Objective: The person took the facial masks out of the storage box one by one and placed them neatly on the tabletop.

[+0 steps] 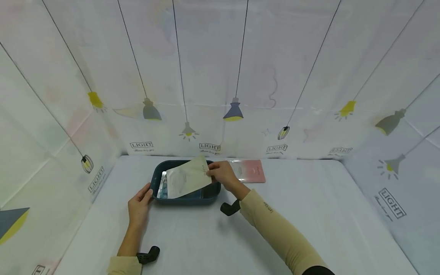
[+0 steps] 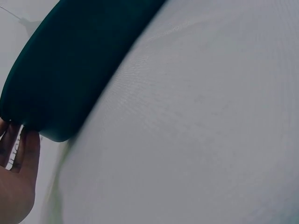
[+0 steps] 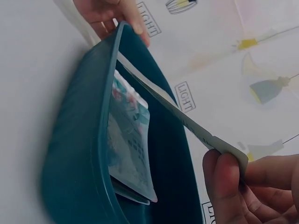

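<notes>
Below and left of the head view's centre, the pale packet (image 1: 189,177) is slanting over the bin (image 1: 187,203), its long axis rising rightward to the right hand (image 1: 225,175), which is pinching that end; the left hand (image 1: 139,204) is holding the bin's left end.

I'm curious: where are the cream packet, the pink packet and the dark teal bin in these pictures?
Cream packet (image 1: 187,177), head view: the middle of its face.
Pink packet (image 1: 253,171), head view: its pink right-hand part.
Dark teal bin (image 3: 77,135), right wrist view: its outer side wall.
</notes>
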`<control>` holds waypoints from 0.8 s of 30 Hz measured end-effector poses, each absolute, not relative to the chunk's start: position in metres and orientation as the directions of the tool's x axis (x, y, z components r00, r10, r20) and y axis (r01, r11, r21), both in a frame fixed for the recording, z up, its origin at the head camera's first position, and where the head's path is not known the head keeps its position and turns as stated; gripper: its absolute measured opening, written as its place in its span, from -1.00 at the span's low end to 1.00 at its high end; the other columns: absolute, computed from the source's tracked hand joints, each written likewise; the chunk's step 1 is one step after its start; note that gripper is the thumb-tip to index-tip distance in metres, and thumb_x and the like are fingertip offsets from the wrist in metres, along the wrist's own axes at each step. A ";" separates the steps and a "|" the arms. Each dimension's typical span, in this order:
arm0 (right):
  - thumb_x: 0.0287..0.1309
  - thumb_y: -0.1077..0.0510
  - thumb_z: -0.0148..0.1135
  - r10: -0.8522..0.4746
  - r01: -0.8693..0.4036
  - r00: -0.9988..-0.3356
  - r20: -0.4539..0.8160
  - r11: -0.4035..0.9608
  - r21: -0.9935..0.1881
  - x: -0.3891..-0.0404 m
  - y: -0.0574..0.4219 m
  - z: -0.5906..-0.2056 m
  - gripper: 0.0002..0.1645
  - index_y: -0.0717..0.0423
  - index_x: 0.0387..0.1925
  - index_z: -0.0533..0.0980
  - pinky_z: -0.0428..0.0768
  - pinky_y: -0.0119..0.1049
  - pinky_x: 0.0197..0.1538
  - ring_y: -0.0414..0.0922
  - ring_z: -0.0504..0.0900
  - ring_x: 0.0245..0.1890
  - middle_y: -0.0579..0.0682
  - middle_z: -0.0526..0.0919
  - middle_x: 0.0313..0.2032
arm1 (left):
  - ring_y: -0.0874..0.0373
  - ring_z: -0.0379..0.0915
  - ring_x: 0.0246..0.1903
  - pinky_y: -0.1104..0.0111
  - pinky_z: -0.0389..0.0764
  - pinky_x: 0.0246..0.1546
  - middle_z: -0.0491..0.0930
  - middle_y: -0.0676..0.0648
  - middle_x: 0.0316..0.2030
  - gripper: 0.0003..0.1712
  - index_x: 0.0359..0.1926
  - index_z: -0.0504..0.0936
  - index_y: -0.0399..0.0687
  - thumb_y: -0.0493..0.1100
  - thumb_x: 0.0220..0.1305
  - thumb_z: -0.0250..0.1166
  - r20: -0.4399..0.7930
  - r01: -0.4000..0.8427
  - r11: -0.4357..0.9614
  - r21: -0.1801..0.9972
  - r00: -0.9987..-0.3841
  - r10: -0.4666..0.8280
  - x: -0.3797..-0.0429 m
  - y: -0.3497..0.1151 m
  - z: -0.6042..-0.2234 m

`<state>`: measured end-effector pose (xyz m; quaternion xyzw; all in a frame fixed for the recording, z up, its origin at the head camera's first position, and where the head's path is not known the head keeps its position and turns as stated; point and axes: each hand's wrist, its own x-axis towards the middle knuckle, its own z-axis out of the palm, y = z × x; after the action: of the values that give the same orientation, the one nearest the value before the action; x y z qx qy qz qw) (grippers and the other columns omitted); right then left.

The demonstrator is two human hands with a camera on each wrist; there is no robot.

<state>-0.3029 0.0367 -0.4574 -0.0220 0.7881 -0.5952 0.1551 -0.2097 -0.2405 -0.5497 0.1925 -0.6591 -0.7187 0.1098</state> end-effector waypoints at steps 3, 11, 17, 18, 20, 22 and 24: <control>0.18 0.34 0.24 -0.227 0.152 -0.949 -0.220 0.284 -0.947 -0.305 0.041 -0.457 -0.73 0.33 -0.07 0.60 0.73 -0.31 -0.36 -0.16 0.68 -0.46 0.20 0.71 -0.16 | 0.11 0.39 0.25 0.70 0.57 -0.06 0.40 -0.16 0.34 -0.50 0.34 0.40 -0.20 -0.16 0.43 0.14 -0.120 -0.083 -0.104 0.991 -0.899 -0.421 -0.210 -0.240 -0.550; 0.17 0.31 0.27 -0.202 0.201 -0.945 -0.258 0.267 -0.943 -0.314 0.056 -0.460 -0.71 0.30 -0.05 0.61 0.70 -0.36 -0.37 -0.19 0.67 -0.49 0.17 0.73 -0.18 | 0.09 0.40 0.25 0.72 0.56 -0.08 0.38 -0.18 0.35 -0.49 0.34 0.40 -0.20 -0.16 0.43 0.14 -0.116 -0.082 -0.096 0.992 -0.894 -0.432 -0.209 -0.239 -0.549; 0.17 0.33 0.26 -0.214 0.216 -0.938 -0.272 0.253 -0.943 -0.320 0.071 -0.460 -0.68 0.33 -0.02 0.59 0.69 -0.35 -0.40 -0.18 0.65 -0.50 0.19 0.72 -0.18 | 0.09 0.42 0.24 0.71 0.57 -0.08 0.39 -0.18 0.34 -0.49 0.34 0.40 -0.21 -0.16 0.43 0.14 -0.111 -0.075 -0.099 0.992 -0.893 -0.436 -0.210 -0.239 -0.550; 0.17 0.32 0.26 -0.210 0.220 -0.938 -0.276 0.255 -0.941 -0.322 0.073 -0.460 -0.68 0.32 -0.02 0.58 0.68 -0.35 -0.40 -0.18 0.65 -0.49 0.18 0.72 -0.18 | 0.07 0.42 0.24 0.71 0.56 -0.08 0.39 -0.18 0.34 -0.49 0.34 0.40 -0.20 -0.15 0.43 0.14 -0.112 -0.077 -0.096 0.992 -0.893 -0.436 -0.210 -0.239 -0.550; 0.18 0.31 0.26 -0.203 0.226 -0.938 -0.280 0.254 -0.941 -0.323 0.078 -0.459 -0.67 0.32 0.00 0.57 0.68 -0.37 -0.39 -0.18 0.64 -0.49 0.18 0.70 -0.17 | 0.05 0.42 0.25 0.71 0.56 -0.08 0.40 -0.16 0.34 -0.50 0.34 0.40 -0.20 -0.16 0.44 0.14 -0.117 -0.085 -0.093 0.992 -0.892 -0.436 -0.210 -0.239 -0.551; 0.20 0.31 0.25 -0.207 0.230 -0.937 -0.282 0.241 -0.943 -0.325 0.084 -0.458 -0.64 0.33 0.03 0.55 0.69 -0.38 -0.37 -0.17 0.65 -0.46 0.18 0.69 -0.14 | 0.03 0.41 0.25 0.71 0.57 -0.07 0.40 -0.15 0.34 -0.50 0.34 0.40 -0.20 -0.17 0.44 0.13 -0.122 -0.087 -0.101 0.991 -0.894 -0.432 -0.211 -0.239 -0.551; 0.21 0.31 0.23 -0.216 0.225 -0.937 -0.275 0.229 -0.947 -0.326 0.091 -0.455 -0.62 0.36 0.07 0.52 0.69 -0.40 -0.37 -0.17 0.65 -0.45 0.20 0.67 -0.11 | 0.03 0.40 0.27 0.71 0.56 -0.07 0.40 -0.13 0.35 -0.50 0.34 0.39 -0.20 -0.16 0.45 0.12 -0.128 -0.092 -0.103 0.990 -0.896 -0.426 -0.210 -0.239 -0.552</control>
<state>-0.3262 0.0906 -0.4555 0.0029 0.7636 -0.6207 0.1779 -0.2105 -0.2389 -0.5519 0.1963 -0.6595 -0.7163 0.1165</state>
